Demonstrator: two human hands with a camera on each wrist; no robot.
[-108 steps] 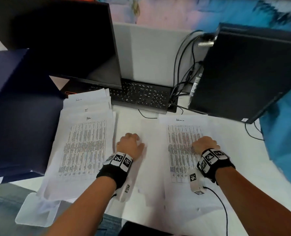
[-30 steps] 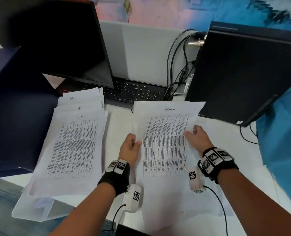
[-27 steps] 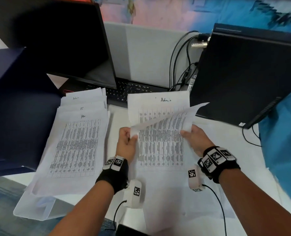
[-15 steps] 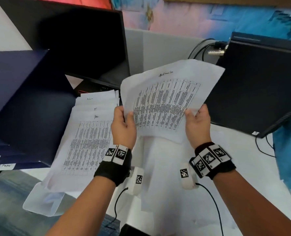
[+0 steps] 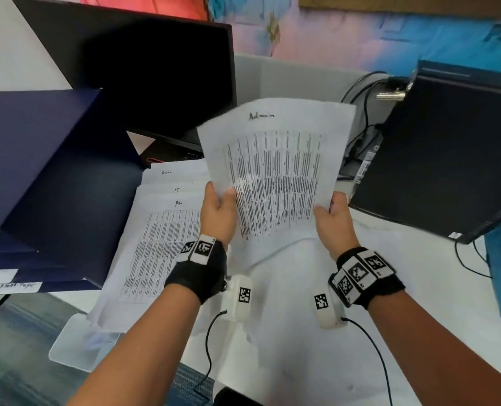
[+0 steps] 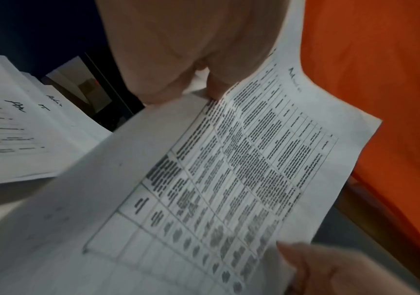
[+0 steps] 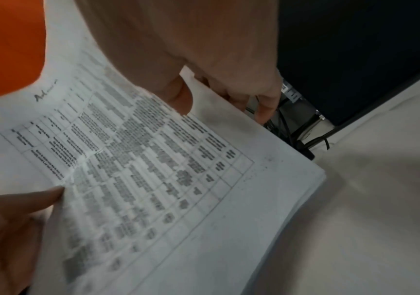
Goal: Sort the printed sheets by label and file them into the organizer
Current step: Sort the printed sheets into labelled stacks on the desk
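Note:
A printed sheet [image 5: 275,177] with a table and the handwritten label "Admin" is held up above the desk, on top of at least one more page. My left hand [image 5: 218,210] pinches its left edge and my right hand [image 5: 332,218] pinches its right edge. The left wrist view shows the sheet [image 6: 229,179] under my left thumb [image 6: 216,87]. The right wrist view shows the sheet [image 7: 140,169] under my right thumb [image 7: 178,97]. A fanned pile of sheets [image 5: 158,235] labelled Admin, IT and a third word lies on the desk to the left. The dark blue organizer [image 5: 38,177] stands at far left.
A black monitor [image 5: 143,80] stands behind the pile, and a black computer case [image 5: 448,148] with cables [image 5: 360,118] stands at right. The white desk [image 5: 302,332] shows below the held sheet. A clear plastic sleeve [image 5: 76,341] lies under the pile at the front edge.
Both hands lifted sheets off the desk and raised them upright. A top page was turned away, and the sheet marked "Admin" now faces me, straighter than half a second ago.

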